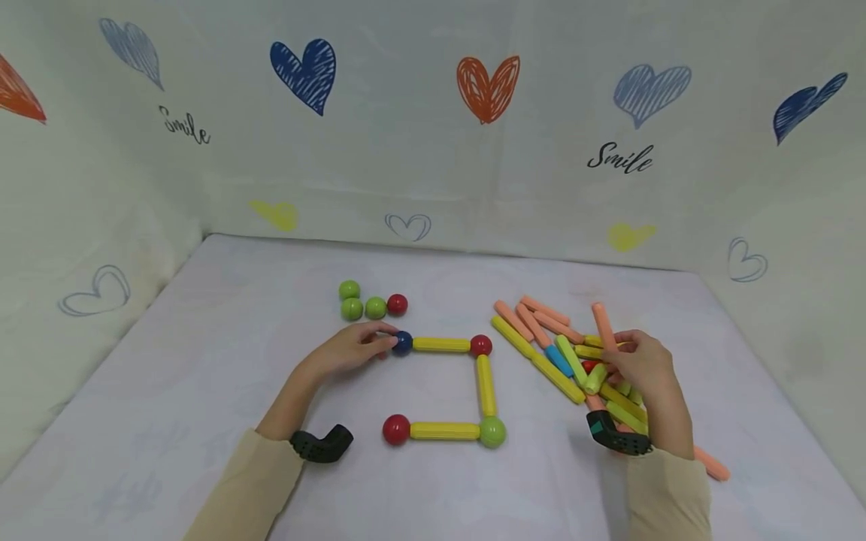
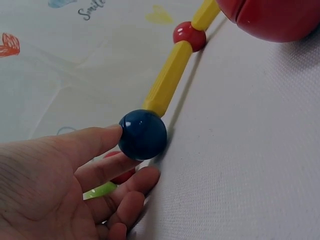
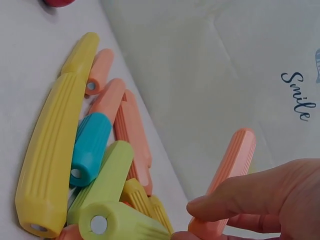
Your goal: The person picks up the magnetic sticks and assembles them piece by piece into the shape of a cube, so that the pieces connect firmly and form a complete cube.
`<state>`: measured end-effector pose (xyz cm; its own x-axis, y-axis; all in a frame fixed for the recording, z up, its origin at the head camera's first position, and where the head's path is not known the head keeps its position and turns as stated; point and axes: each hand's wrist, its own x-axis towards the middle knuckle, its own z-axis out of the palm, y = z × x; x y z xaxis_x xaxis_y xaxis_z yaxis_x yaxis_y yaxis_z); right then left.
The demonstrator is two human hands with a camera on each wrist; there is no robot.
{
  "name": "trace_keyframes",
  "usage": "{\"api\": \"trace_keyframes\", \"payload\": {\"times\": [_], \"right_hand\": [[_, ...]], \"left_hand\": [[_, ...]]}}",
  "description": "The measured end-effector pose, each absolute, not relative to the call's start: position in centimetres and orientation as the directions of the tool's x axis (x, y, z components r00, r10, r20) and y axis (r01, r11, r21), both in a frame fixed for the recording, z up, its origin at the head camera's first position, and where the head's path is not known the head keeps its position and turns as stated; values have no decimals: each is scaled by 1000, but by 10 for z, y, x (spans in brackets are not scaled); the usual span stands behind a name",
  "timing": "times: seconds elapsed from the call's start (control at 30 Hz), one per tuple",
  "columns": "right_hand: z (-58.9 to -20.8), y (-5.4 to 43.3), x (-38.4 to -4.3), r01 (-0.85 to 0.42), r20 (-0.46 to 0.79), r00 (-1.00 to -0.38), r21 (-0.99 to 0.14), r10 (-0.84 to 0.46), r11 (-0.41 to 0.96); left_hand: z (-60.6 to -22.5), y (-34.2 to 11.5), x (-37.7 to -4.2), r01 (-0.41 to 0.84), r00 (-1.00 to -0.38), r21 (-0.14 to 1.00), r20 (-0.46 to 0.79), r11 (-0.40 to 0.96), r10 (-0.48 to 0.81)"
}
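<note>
At the far left corner of a three-sided frame, my left hand [image 1: 357, 347] pinches a blue ball [image 2: 143, 135] between thumb and fingers. From that ball a yellow magnetic rod [image 1: 442, 345] runs to a red ball [image 1: 481, 346]. Another yellow rod [image 1: 486, 385] leads down to a green ball [image 1: 492, 432], and a third yellow rod [image 1: 443, 430] ends at a larger-looking red ball [image 1: 396, 429]. Over a pile of rods on the right, my right hand [image 1: 639, 364] holds an orange rod [image 3: 231, 172] upright between thumb and fingers.
Beneath the right hand lie mixed rods: long yellow [image 3: 47, 155], blue [image 3: 92, 145], light green [image 3: 112, 175] and orange [image 3: 132, 130]. Several green balls [image 1: 375, 307] and a red ball [image 1: 397, 304] sit behind the left hand. A printed cloth wall [image 1: 406, 165] backs the table.
</note>
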<state>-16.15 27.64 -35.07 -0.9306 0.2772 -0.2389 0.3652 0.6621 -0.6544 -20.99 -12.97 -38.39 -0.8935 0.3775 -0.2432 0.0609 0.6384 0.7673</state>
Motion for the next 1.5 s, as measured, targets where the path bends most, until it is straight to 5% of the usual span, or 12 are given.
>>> {"api": "trace_keyframes", "payload": {"times": [0.27,0.67,1.13,1.5], "right_hand": [[-342,269,-159,277,-149,-959,-655,240,703],[-313,191,-152,98,-114,-993,-777,13,622],[-355,85,-137,31,-179,-939,-895,-294,446],[-371,56,-125,30,-170,-921,-928,-350,371]], "left_hand": [[-384,-127,-211,74,-891,760,-240,646,385],[-384,-129,-214,69,-894,756,-243,651,377],[-385,-132,-215,53,-892,773,-248,632,378],[-383,-135,-212,61,-890,787,-235,613,390]]}}
